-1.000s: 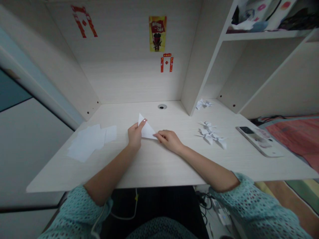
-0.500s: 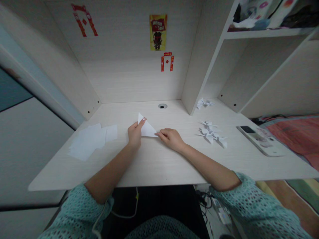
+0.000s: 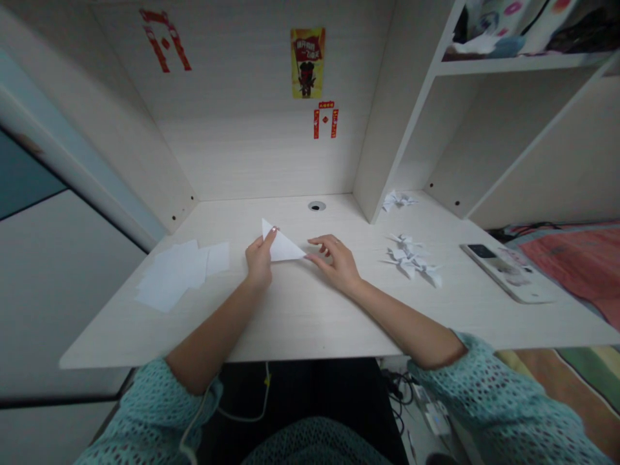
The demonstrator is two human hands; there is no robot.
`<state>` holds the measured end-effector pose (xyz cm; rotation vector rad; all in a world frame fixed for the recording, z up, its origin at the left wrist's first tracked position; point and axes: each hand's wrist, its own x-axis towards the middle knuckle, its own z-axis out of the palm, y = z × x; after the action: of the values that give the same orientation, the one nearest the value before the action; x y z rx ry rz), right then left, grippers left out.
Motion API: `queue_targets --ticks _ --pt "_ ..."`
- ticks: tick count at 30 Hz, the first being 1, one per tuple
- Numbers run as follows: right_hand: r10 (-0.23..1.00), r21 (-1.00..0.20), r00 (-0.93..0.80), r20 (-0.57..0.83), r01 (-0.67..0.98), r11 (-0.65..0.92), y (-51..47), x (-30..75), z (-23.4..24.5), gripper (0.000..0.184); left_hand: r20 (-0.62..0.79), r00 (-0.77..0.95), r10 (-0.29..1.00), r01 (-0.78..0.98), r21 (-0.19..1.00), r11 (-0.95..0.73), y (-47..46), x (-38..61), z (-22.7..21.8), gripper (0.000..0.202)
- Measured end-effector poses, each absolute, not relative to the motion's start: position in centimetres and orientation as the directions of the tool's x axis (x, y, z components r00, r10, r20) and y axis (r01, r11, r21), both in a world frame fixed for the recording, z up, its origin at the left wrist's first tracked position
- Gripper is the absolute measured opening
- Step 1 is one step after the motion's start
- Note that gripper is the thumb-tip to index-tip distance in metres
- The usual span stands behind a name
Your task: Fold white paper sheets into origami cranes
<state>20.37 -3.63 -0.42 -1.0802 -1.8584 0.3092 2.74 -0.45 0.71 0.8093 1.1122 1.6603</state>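
One white paper triangle (image 3: 286, 248), sharp-cornered; left grip (image 3: 259, 261) clamped on it, right grip (image 3: 340, 263) spread apart.

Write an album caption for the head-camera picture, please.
The left hand holds a white paper triangle, the right hand open at its tip, between loose sheets and folded paper figures.

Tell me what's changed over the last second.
The left hand has shifted slightly left, its grip kept on the paper. The right hand has opened its pinch at the paper's right corner; whether it still touches is unclear. Sheets, cranes and phone stayed put.
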Motion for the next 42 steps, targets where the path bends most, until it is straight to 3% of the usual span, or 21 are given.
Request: queue_targets --ticks 3,8,16,27,34,42 --pt "0.739 -0.509 -0.290 0.608 0.572 0.643 -3.6 20.3 -0.7 0.059 -0.004 -0.215 0.977 -0.314 0.947 -0.066 -0.7 3.1 0.2 0.046" --pt "0.724 -0.429 -0.343 0.598 0.626 0.651 -3.2 20.6 -1.4 0.043 -0.053 -0.062 0.997 -0.324 0.946 0.030 -0.9 3.5 -0.4 0.045" --pt "0.700 -0.363 -0.396 0.594 0.645 0.673 -3.1 20.9 -1.2 0.050 -0.082 -0.036 0.996 -0.347 0.936 0.064 -0.8 3.5 -0.4 0.041" --pt "0.777 -0.620 -0.353 0.521 0.469 0.629 -2.5 21.0 -1.2 0.045 -0.090 0.003 0.996 -0.319 0.944 0.086 -0.9 3.4 0.0 0.042" --pt "0.805 -0.657 -0.342 0.485 0.465 0.594 -2.7 20.9 -0.9 0.039 -0.086 -0.006 0.996 -0.308 0.948 0.080 -0.7 3.3 0.1 0.046" --pt "0.895 -0.776 -0.084 0.438 0.468 0.424 -2.1 21.0 -1.5 0.040 -0.081 0.078 0.994 -0.211 0.973 0.096 -1.2 3.4 0.9 0.055"
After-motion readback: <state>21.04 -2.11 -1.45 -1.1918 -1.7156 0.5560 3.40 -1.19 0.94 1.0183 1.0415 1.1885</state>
